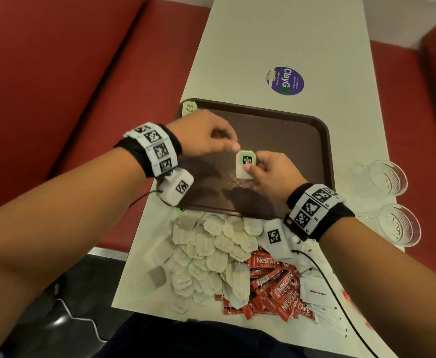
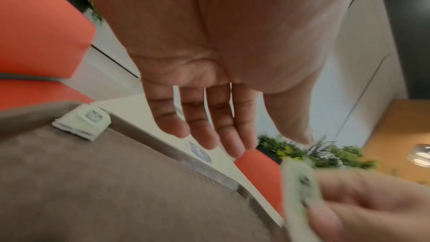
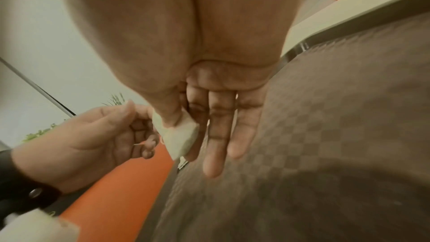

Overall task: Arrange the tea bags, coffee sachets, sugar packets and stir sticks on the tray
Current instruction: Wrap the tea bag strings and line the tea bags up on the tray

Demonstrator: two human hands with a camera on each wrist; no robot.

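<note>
My right hand [image 1: 250, 171] pinches a white tea bag [image 1: 246, 164] with a green label between thumb and index finger [image 3: 172, 117], upright above the middle of the brown tray [image 1: 289, 140]. Its other fingers are straight. My left hand [image 1: 227, 143] hovers just left of that tea bag [image 2: 300, 178]. Its fingers [image 2: 209, 132] are loosely curved, its thumb is apart from them, and it holds nothing. Another tea bag [image 1: 189, 108] lies in the tray's far left corner. Loose tea bags [image 1: 211, 249], red coffee sachets [image 1: 273, 282] and white sugar packets [image 1: 315, 293] are heaped on the table in front of the tray.
Two clear glass cups [image 1: 385, 179] [image 1: 398, 223] stand at the table's right edge beside the tray. A round purple sticker [image 1: 285, 81] marks the table beyond the tray. Red bench seats [image 1: 56, 86] flank the narrow table. A black cable [image 1: 328, 280] runs across the packets.
</note>
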